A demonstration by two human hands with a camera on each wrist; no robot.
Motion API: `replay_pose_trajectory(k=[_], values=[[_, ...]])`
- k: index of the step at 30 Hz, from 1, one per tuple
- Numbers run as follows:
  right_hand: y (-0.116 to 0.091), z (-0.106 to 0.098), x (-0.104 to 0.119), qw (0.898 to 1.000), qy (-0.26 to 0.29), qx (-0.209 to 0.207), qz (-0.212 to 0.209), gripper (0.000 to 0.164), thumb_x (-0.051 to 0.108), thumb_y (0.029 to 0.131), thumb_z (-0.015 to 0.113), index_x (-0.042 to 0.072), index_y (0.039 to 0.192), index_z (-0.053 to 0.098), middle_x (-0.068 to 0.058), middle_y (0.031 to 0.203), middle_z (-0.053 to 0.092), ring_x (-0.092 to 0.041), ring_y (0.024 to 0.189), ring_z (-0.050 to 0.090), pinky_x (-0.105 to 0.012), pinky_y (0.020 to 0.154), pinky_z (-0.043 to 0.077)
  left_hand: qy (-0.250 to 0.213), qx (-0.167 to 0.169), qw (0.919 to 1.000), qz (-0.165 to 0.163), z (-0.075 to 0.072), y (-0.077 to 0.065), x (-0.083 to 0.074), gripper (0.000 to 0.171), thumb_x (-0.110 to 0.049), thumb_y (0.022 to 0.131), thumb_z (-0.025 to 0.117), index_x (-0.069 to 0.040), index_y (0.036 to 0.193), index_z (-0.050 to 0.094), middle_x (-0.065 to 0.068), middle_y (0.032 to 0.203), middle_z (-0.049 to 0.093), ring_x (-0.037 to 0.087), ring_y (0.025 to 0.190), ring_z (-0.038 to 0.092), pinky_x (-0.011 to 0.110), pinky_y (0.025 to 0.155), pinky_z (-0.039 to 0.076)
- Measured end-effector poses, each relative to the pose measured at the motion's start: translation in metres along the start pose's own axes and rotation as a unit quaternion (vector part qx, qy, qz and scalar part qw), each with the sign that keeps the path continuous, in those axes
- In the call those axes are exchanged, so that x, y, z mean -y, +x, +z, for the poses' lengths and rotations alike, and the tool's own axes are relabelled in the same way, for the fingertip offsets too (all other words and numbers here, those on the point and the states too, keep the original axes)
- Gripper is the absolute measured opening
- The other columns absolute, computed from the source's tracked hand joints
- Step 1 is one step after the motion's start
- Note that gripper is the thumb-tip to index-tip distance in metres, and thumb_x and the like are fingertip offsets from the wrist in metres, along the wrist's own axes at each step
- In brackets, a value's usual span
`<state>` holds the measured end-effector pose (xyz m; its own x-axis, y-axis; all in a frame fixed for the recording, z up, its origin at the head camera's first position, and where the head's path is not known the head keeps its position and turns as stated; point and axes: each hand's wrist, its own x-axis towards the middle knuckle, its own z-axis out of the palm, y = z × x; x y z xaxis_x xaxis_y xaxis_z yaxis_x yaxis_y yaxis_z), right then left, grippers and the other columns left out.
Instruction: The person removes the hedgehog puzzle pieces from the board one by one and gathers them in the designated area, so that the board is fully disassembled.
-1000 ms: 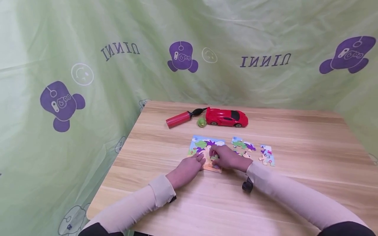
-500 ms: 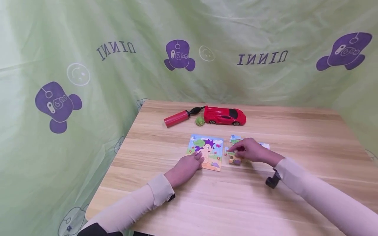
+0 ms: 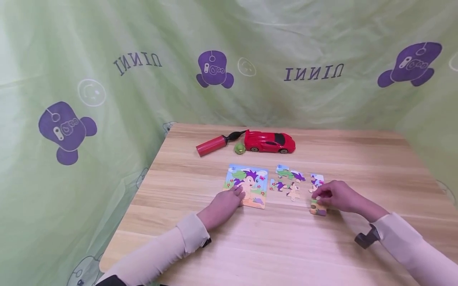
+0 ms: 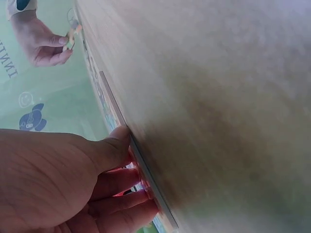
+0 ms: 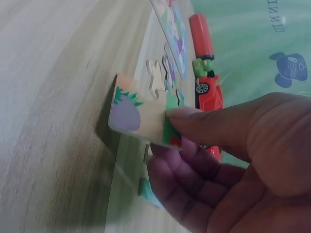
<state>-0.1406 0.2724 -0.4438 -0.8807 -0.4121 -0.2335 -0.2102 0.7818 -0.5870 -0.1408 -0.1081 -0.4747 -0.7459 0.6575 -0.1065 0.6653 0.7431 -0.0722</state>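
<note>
My right hand (image 3: 338, 195) pinches a corner puzzle piece (image 3: 317, 208) between thumb and fingers, above the table at the right. In the right wrist view this jigsaw piece (image 5: 146, 114) is tilted and shows a purple shape with green leaves. My left hand (image 3: 223, 206) rests on the lower left of a square hedgehog picture board (image 3: 255, 190). In the left wrist view, the left thumb touches the board's edge (image 4: 150, 179) and the fingers lie on its top. Right of the board lie loose puzzle pieces (image 3: 293, 190), with more pieces (image 3: 316, 180) near my right hand.
Toward the back of the wooden table (image 3: 358, 155) stand a red toy car (image 3: 269, 142), a small green toy (image 3: 239, 148) and a red hand pump (image 3: 212, 145) with a black nozzle. A green printed curtain (image 3: 268, 99) hangs behind and at the sides.
My right hand has moved right from over the board, past the loose pieces, carrying the corner puzzle piece. The board's picture is uncovered. My left hand stays on the board.
</note>
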Motion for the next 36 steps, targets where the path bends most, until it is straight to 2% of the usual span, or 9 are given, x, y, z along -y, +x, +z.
replay_pose_trajectory(k=[9,15,21,24,26,30,32,34,36], values=[[0.001,-0.004,0.002,0.999,-0.040,-0.020,-0.014,0.015,0.006,0.084,0.077,0.006,0.099,0.076,0.001,0.089,0.073,-0.006,0.076,0.057,-0.019,0.065,0.050,0.008,-0.007,0.9999,-0.001,-0.002,-0.002,0.000,0.041,-0.032,0.104,0.051,-0.009,0.137,0.061,0.008,0.146,0.058,0.022,0.135,0.057,0.032,0.110,0.049],[0.007,0.001,0.020,0.995,-0.074,-0.064,-0.005,0.009,0.009,0.085,0.075,0.007,0.093,0.074,0.001,0.081,0.068,-0.009,0.073,0.057,-0.022,0.062,0.048,0.027,-0.018,0.9993,0.019,0.001,-0.004,0.004,0.038,-0.032,0.103,0.053,-0.012,0.135,0.063,0.005,0.145,0.059,0.020,0.134,0.057,0.030,0.107,0.051],[0.043,0.027,0.065,0.993,-0.075,-0.069,-0.059,0.009,0.012,0.088,0.074,0.010,0.097,0.075,0.003,0.085,0.068,-0.010,0.077,0.057,-0.026,0.070,0.054,0.001,-0.057,0.9982,0.017,0.007,-0.008,0.014,0.041,-0.035,0.103,0.055,-0.010,0.135,0.063,0.006,0.143,0.061,0.019,0.132,0.060,0.029,0.099,0.056],[0.068,0.047,0.092,0.990,-0.087,-0.054,-0.095,0.015,0.014,0.090,0.072,0.010,0.104,0.075,0.000,0.094,0.073,-0.013,0.084,0.063,-0.033,0.079,0.058,-0.019,-0.071,0.9970,0.024,0.008,-0.010,0.016,0.040,-0.032,0.102,0.056,-0.009,0.135,0.063,0.008,0.143,0.061,0.021,0.132,0.060,0.030,0.101,0.055],[0.082,0.061,0.107,0.988,-0.110,-0.038,-0.104,0.021,0.016,0.091,0.071,0.009,0.110,0.074,-0.003,0.101,0.073,-0.016,0.091,0.065,-0.037,0.085,0.059,-0.033,-0.079,0.9958,0.032,0.008,-0.010,0.016,0.040,-0.030,0.102,0.057,-0.008,0.134,0.063,0.009,0.143,0.061,0.023,0.133,0.059,0.031,0.103,0.054],[0.100,0.084,0.129,0.976,-0.184,-0.030,-0.114,0.022,0.022,0.090,0.072,0.005,0.104,0.072,-0.007,0.097,0.068,-0.020,0.085,0.062,-0.037,0.078,0.058,-0.066,-0.108,0.9908,0.047,0.009,-0.009,0.014,0.035,-0.024,0.100,0.061,-0.004,0.129,0.066,0.012,0.141,0.062,0.026,0.132,0.059,0.032,0.104,0.053],[0.104,0.091,0.135,0.970,-0.210,-0.038,-0.114,0.022,0.025,0.089,0.074,0.005,0.097,0.070,-0.007,0.089,0.062,-0.019,0.077,0.055,-0.035,0.071,0.054,-0.077,-0.123,0.9882,0.051,0.010,-0.006,0.013,0.027,-0.022,0.099,0.063,-0.005,0.119,0.070,0.010,0.137,0.065,0.023,0.128,0.063,0.030,0.102,0.055],[0.107,0.095,0.139,0.968,-0.218,-0.051,-0.113,0.025,0.028,0.088,0.077,0.004,0.092,0.069,-0.007,0.085,0.060,-0.018,0.075,0.053,-0.034,0.069,0.053,-0.079,-0.133,0.9868,0.050,0.011,-0.004,0.012,0.017,-0.021,0.098,0.064,-0.008,0.107,0.071,0.007,0.131,0.068,0.019,0.119,0.067,0.027,0.097,0.056],[0.108,0.097,0.142,0.968,-0.214,-0.060,-0.113,0.026,0.027,0.087,0.077,0.004,0.089,0.068,-0.007,0.083,0.059,-0.019,0.073,0.052,-0.035,0.069,0.053,-0.102,-0.130,0.9852,0.044,0.011,-0.004,0.012,0.010,-0.018,0.098,0.063,-0.010,0.100,0.068,0.005,0.127,0.068,0.017,0.112,0.067,0.025,0.095,0.056]])
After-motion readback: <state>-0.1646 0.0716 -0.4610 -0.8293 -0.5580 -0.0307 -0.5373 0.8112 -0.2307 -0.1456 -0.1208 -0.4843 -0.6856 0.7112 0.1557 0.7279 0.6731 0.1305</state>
